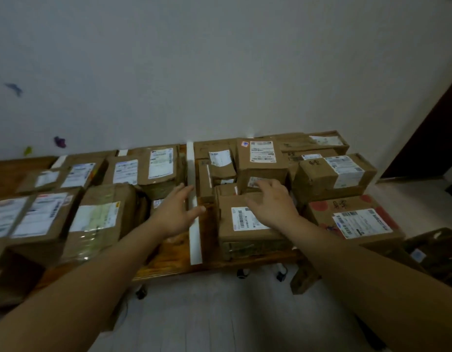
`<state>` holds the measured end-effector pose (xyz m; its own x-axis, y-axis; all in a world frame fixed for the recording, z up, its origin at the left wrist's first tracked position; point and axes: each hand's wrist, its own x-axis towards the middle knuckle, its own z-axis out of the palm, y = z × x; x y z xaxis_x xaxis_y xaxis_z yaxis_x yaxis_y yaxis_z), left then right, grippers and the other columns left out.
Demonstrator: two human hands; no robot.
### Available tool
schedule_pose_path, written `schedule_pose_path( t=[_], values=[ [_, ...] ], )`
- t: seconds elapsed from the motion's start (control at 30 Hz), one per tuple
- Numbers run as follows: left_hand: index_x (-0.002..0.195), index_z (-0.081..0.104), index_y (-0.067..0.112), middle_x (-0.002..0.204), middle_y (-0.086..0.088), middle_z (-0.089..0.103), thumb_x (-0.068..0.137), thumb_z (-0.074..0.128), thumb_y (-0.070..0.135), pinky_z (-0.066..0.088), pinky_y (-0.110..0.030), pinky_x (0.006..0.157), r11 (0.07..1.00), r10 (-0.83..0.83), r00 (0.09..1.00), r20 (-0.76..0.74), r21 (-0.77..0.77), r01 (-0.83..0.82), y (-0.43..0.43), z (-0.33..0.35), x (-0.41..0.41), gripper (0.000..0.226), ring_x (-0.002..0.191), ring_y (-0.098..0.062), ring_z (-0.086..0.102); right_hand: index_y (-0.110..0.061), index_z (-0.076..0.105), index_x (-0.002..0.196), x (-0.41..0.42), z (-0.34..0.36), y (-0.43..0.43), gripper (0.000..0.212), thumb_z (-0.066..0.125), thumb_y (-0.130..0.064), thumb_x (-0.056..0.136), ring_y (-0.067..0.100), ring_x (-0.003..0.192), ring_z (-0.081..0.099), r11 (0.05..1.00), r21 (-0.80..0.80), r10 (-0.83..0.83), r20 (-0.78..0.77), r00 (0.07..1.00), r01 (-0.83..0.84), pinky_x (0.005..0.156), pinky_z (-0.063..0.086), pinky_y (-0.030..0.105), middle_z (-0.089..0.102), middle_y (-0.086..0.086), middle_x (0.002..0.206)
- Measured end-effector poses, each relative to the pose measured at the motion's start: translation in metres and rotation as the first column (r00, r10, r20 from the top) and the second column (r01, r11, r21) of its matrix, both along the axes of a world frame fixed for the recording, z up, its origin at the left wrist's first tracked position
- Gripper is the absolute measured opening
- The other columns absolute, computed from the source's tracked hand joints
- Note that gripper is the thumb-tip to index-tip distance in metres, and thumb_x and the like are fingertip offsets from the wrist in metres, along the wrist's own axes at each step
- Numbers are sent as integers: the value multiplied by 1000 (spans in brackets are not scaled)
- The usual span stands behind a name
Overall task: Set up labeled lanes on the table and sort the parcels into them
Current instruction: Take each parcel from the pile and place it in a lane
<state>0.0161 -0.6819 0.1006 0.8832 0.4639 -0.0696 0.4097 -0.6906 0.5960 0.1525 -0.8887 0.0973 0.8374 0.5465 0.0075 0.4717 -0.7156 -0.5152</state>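
A low wooden table (174, 257) carries several brown cardboard parcels with white shipping labels. A white tape strip (195, 237) runs front to back and splits the table into lanes; another strip (59, 161) lies at the far left. My left hand (176, 214) hovers open over the strip, fingers spread, holding nothing. My right hand (270, 201) reaches, fingers relaxed, over a flat labelled parcel (245, 224) toward a taller box (261, 161) behind it; whether it touches is unclear. A red-patterned parcel (351, 219) lies at the right.
A white wall stands right behind the table. An open carton (438, 252) with more items sits on the floor at the right. Pale floorboards (219, 313) and chair castors (242, 274) show under the table's front edge. A dark doorway (435, 138) is at far right.
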Motion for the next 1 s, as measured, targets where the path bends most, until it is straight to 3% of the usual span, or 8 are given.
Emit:
schedule_pose_path(
  t=[0.17, 0.33, 0.5, 0.7, 0.77, 1.0],
  values=[
    [145, 30, 25, 157, -1, 16, 84, 60, 48, 17, -37, 113, 994, 68, 994, 83, 80, -75, 79, 49, -68, 72, 143, -20, 15, -29, 37, 141, -45, 43, 99, 63, 49, -58, 86, 29, 130, 34, 983, 19, 181, 15, 983, -182, 104, 36, 47, 38, 6, 140],
    [145, 32, 18, 156, -7, 17, 84, 63, 43, 11, -30, 113, 969, 166, 980, 105, 165, -182, 182, 79, -167, 73, 144, -17, 10, -26, 42, 140, -117, 68, 217, 64, 51, -58, 85, 30, 132, 34, 966, 12, 255, 83, 963, -257, 104, 32, 39, 38, 9, 143],
    [147, 27, 23, 157, -7, 12, 84, 60, 51, 11, -40, 116, 922, 333, 942, 25, 202, -331, 290, 101, -274, 76, 145, -24, 5, -25, 47, 136, -194, 84, 336, 60, 54, -56, 85, 28, 130, 39, 929, 32, 365, 95, 926, -369, 102, 32, 35, 45, 9, 139],
    [147, 24, 27, 158, -5, 9, 83, 58, 55, 10, -40, 116, 854, 502, 865, -23, 170, -491, 395, 109, -375, 78, 145, -24, 2, -24, 46, 137, -267, 94, 460, 62, 52, -58, 86, 29, 128, 39, 862, -7, 505, 91, 858, -507, 99, 33, 34, 45, 9, 137],
    [147, 23, 28, 158, -5, 8, 83, 58, 56, 11, -41, 116, 831, 542, 840, -36, 171, -529, 427, 108, -398, 79, 145, -25, 1, -25, 46, 136, -283, 96, 501, 61, 52, -58, 85, 29, 126, 41, 839, -15, 543, 93, 834, -544, 94, 33, 32, 45, 9, 135],
    [148, 21, 25, 158, -7, 7, 84, 57, 53, 10, -43, 117, 764, 636, 770, -55, 190, -617, 536, 113, -444, 78, 145, -27, 1, -25, 43, 138, -315, 96, 652, 68, 49, -65, 84, 30, 125, 42, 759, 16, 649, 54, 759, -650, 102, 36, 38, 43, 9, 136]
  ],
)
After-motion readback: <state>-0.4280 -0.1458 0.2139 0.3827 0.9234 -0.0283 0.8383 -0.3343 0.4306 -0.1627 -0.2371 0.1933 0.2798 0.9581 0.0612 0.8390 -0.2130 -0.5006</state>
